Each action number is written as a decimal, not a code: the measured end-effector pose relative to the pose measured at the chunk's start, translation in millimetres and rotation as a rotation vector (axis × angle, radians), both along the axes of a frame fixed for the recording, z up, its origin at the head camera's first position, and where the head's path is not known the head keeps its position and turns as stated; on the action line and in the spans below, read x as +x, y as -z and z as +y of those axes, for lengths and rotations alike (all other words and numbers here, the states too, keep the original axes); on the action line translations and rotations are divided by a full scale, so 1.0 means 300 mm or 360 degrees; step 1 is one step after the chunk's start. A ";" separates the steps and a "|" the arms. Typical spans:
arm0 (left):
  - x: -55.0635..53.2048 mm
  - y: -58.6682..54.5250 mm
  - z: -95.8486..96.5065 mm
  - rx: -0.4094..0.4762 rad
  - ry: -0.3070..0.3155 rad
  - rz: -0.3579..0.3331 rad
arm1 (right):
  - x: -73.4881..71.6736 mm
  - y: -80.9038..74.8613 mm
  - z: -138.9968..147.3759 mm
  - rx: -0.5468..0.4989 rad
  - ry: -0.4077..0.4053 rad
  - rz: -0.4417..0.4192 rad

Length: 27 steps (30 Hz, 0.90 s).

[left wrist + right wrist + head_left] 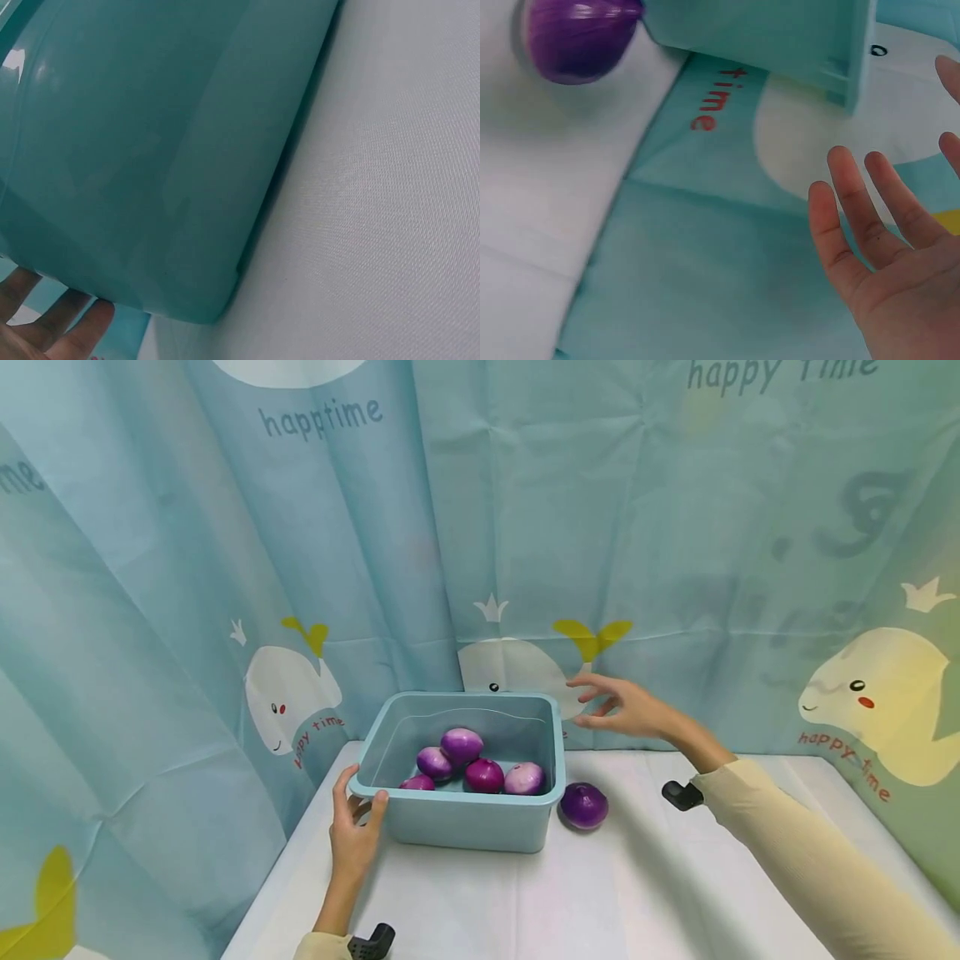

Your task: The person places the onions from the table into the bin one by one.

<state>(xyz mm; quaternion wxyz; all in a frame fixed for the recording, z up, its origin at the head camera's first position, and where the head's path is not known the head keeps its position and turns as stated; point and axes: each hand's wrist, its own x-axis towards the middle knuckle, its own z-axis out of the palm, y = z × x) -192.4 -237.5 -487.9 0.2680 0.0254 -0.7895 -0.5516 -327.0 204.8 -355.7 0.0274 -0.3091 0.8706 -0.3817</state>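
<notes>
A blue-green plastic bin (pixel 465 822) stands on the white table with several red onions in it, among them a light purple onion (pixel 462 745) at the back and a dark one (pixel 484 775) in front of it. My left hand (pixel 354 835) grips the bin's front left corner, thumb at the front rim and fingers along the left side. Just right of the bin, a dark purple onion (pixel 584 806) lies on the table. Above and behind that onion, my right hand (pixel 626 708) hangs in the air beside the bin's right rim, fingers spread and holding nothing.
The white tablecloth (pixel 450 902) reaches back to a hanging curtain (pixel 675 527) printed with whales, close behind the bin. Another fold of curtain (pixel 187 760) borders the table's left side. Each wrist wears a black device (pixel 681 795).
</notes>
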 end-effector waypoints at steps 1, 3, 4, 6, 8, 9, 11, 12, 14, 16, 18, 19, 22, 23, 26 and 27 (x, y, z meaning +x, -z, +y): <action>0.002 -0.001 0.000 0.0000 -0.0002 0.0005 | 0.003 0.013 0.008 -0.0006 0.0015 0.0004; 0.002 0.001 0.000 -0.0003 -0.0006 0.0021 | 0.009 0.043 0.022 -0.0021 0.0035 0.0012; 0.001 0.002 -0.001 -0.0007 -0.0005 0.0029 | 0.012 0.060 0.030 -0.0023 0.0044 0.0018; 0.000 0.004 0.000 -0.0009 0.0003 0.0043 | 0.019 0.093 0.044 -0.0029 0.0071 0.0018; -0.002 0.005 0.001 -0.0011 0.0008 0.0049 | 0.024 0.128 0.057 -0.0032 0.0083 0.0001; -0.002 0.005 0.002 -0.0009 0.0009 0.0051 | 0.026 0.145 0.062 -0.0030 0.0090 -0.0016; -0.003 0.004 0.002 0.0001 0.0010 0.0051 | 0.029 0.182 0.070 -0.0024 0.0081 -0.0042; -0.003 0.004 0.002 0.0005 0.0010 0.0050 | 0.031 0.200 0.073 -0.0019 0.0065 -0.0057; -0.004 0.003 0.001 0.0011 0.0006 0.0046 | 0.034 0.234 0.075 -0.0019 0.0017 -0.0092; -0.005 0.003 0.000 0.0015 0.0003 0.0040 | 0.039 0.265 0.076 -0.0018 -0.0029 -0.0131; -0.006 0.005 0.001 0.0013 -0.0003 0.0032 | 0.045 0.290 0.076 -0.0018 -0.0055 -0.0194; -0.006 0.005 0.001 0.0014 -0.0007 0.0028 | 0.050 0.299 0.076 -0.0019 -0.0058 -0.0228; -0.006 0.006 0.002 0.0009 -0.0008 0.0019 | 0.065 0.322 0.075 -0.0009 -0.0047 -0.0351; -0.007 0.006 0.002 0.0009 -0.0009 0.0017 | 0.070 0.327 0.075 -0.0006 -0.0041 -0.0399; -0.008 0.006 0.003 0.0005 -0.0010 0.0017 | 0.080 0.341 0.073 0.0011 -0.0041 -0.0526; -0.008 0.006 0.003 0.0004 -0.0011 0.0020 | 0.081 0.345 0.072 0.0012 -0.0046 -0.0567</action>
